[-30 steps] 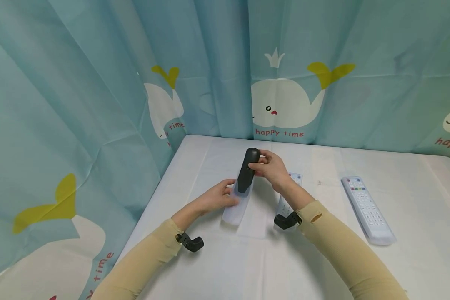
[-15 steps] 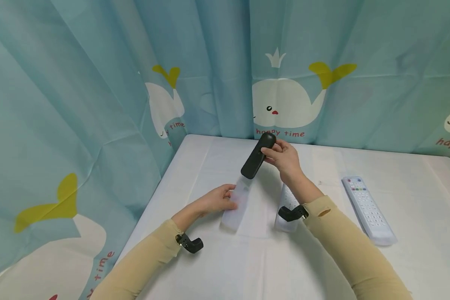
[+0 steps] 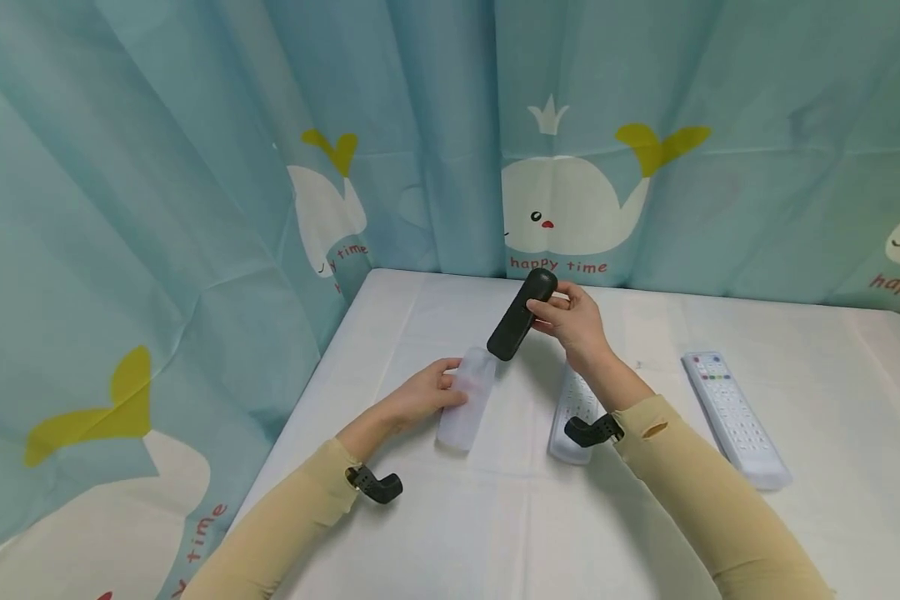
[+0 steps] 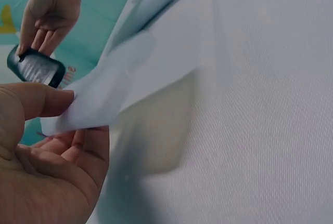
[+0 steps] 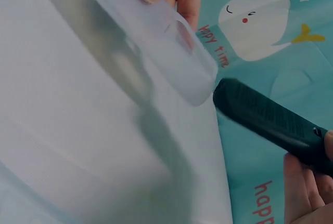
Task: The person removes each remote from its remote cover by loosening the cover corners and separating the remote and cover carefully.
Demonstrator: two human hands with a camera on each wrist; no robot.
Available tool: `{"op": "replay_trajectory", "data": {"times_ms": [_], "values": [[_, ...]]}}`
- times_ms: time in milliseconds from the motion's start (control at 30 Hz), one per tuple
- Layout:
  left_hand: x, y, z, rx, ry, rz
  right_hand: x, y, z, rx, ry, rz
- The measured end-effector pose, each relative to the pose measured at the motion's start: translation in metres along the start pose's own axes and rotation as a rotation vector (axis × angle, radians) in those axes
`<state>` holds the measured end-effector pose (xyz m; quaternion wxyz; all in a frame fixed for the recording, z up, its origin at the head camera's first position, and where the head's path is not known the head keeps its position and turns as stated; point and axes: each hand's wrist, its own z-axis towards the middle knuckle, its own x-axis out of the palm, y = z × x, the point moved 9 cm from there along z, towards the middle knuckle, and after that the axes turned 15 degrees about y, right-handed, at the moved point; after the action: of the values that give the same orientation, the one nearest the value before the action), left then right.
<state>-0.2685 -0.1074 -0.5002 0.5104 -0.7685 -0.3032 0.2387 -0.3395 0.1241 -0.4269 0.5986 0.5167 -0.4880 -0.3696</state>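
My left hand (image 3: 425, 396) pinches a translucent white remote control cover (image 3: 471, 404) between thumb and fingers, above the table. In the left wrist view the thumb lies on top of the cover (image 4: 104, 91) and the fingers curl beneath. To the upper right, my right hand (image 3: 577, 325) grips a black remote control (image 3: 522, 317) by its far end, tilted. In the right wrist view the free end of this remote (image 5: 265, 115) lies right beside the end of the cover (image 5: 177, 57); whether they touch I cannot tell. The cover looks flat, with nothing dark inside.
A white remote in a clear cover (image 3: 572, 417) lies on the table (image 3: 420, 533), partly behind my right forearm. Another covered white remote (image 3: 737, 421) lies farther right. Light blue curtains (image 3: 435, 150) with whale prints hang behind and left of the table.
The black remote's lower end was inside the cover a second ago. My right hand has drawn it out, up and to the right. The cover has shifted slightly since.
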Motion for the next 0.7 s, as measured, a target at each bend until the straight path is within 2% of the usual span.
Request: {"op": "replay_trajectory", "data": {"times_ms": [333,500,700], "values": [[-0.021,0.005,-0.01,-0.012,-0.106,-0.042,0.015,-0.002,-0.002,-0.014,0.091,-0.138],[-0.034,0.006,-0.013,-0.023,-0.151,-0.026,0.026,-0.001,-0.002,-0.045,0.132,-0.212],[-0.055,0.008,-0.018,-0.078,-0.201,0.014,0.044,-0.005,-0.002,-0.021,0.196,-0.353]]}}
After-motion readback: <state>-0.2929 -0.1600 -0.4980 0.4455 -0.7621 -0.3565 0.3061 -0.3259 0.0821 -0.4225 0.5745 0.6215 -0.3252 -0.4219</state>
